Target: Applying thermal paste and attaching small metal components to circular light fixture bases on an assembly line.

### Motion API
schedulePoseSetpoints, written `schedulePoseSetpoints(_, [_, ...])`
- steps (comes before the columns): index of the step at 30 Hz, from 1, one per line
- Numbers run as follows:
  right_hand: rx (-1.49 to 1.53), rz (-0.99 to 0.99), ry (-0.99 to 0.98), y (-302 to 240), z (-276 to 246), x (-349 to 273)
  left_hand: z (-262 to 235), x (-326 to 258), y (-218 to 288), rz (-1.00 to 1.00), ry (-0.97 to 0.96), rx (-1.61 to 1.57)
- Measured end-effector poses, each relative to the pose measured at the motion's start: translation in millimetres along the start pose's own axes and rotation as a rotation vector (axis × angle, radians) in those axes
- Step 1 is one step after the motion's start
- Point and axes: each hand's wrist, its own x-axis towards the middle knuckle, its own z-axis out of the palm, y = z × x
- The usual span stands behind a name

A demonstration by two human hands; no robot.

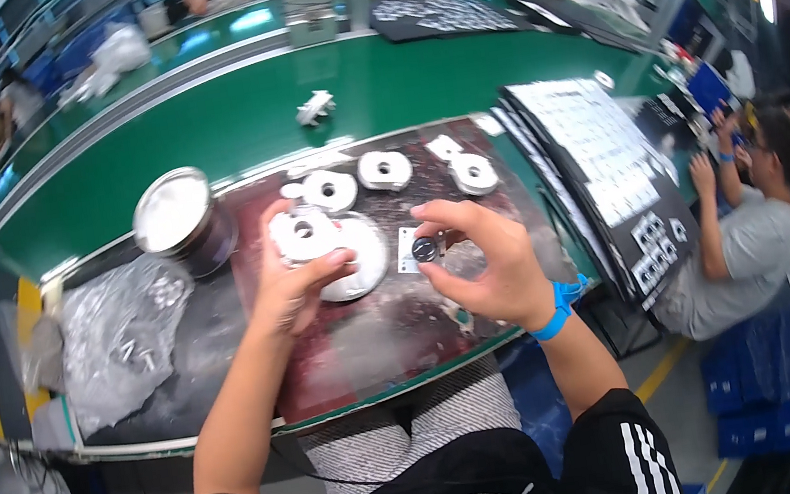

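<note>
My left hand (pixel 288 287) is closed round a white ring-shaped plastic part (pixel 292 233) with a dark centre hole. Below and beside that part, a larger white disc (pixel 368 256) lies on the dark, worn work mat. Between the thumb and forefinger of my right hand (pixel 491 266) is a small round black piece (pixel 425 249). A small white square plate (pixel 405 250) shows just behind it; whether the two are joined I cannot tell. Beyond my hands sit more white ring-shaped parts, one at the middle (pixel 385 169) and another to the right (pixel 475 173).
A round tin (pixel 173 212) and a clear plastic bag (pixel 120 336) holding small pieces are at the left. Black trays of white parts (pixel 595 158) are stacked at the right. A green conveyor belt (pixel 238 133) runs beyond, carrying a white part (pixel 316 107). Co-workers (pixel 744 218) sit at right.
</note>
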Motion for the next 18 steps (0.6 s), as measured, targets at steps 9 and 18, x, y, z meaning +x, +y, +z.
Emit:
schedulePoseSetpoints(9, [0.028,-0.245,-0.179,9.8,56.9,66.3,-18.3,9.3,0.8,0.167,0.062,-0.066])
schedulePoseSetpoints(18, [0.133,-0.120,-0.113,31.6,65.0,59.9,-17.3,11.3,4.8,0.122,0.091,-0.088])
